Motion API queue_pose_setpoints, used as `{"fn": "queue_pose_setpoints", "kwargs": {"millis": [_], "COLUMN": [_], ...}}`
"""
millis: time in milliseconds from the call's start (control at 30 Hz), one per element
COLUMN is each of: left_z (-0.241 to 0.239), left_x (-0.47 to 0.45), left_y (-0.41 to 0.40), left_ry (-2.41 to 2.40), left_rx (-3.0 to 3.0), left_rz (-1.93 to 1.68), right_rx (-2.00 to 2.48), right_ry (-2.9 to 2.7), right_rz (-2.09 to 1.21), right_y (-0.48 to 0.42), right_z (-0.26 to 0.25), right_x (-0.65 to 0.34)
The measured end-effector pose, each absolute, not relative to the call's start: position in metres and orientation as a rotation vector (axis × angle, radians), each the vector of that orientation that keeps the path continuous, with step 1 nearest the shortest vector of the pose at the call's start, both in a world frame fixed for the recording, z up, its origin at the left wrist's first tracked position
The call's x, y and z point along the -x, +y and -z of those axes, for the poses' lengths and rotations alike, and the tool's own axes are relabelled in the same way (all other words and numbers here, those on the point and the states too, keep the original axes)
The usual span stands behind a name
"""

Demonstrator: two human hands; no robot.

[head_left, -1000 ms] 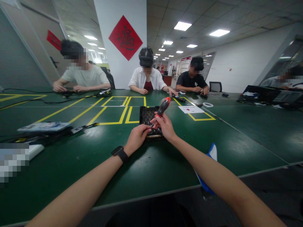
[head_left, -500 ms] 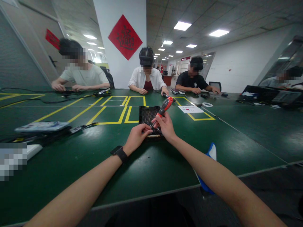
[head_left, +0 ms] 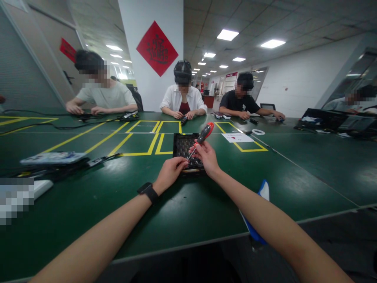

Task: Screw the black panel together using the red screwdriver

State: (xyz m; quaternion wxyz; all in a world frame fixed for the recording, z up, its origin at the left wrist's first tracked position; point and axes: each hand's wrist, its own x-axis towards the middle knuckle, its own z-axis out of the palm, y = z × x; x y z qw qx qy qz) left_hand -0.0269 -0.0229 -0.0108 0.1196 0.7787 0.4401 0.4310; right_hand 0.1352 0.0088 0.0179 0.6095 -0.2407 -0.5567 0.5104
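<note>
**Screwdriver angled down into the black tray**

Right hand (head_left: 206,158) is wrapped round the red-and-black screwdriver (head_left: 204,135), low on the handle. The handle leans away, so the tip lands near the front edge of the black tray (head_left: 182,144) on the green table (head_left: 206,208). Left hand (head_left: 169,173) is curled right at the tip, probably steadying it. Can't tell if it's pinching anything.

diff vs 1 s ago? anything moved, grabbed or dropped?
Own hands barely moved: right hand holds the red-handled screwdriver as before, tip down at the black tray; left hand stays at its near edge. Across the table, the person in white drew an outstretched hand back in. Nothing taken or let go.
</note>
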Motion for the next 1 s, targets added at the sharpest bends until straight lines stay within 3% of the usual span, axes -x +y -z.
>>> {"fn": "queue_pose_setpoints", "kwargs": {"millis": [467, 767, 1000], "left_z": [0.0142, 0.012, 0.0113], "left_x": [0.0258, 0.0263, 0.0271], "left_y": [-0.0206, -0.0219, -0.022], "left_ry": [1.292, 1.31, 1.302], "left_rx": [-2.195, -2.262, -2.282], "left_rz": [-1.328, -1.327, -1.307], "right_rx": [0.575, 0.396, 0.451], "right_ry": [-1.339, -1.305, -1.32], "right_rz": [-1.058, -1.272, -1.161], "right_y": [0.0053, 0.0079, 0.006], "right_z": [-0.018, -0.0199, -0.0201], "right_x": [-0.1327, -0.1354, -0.1355]}}
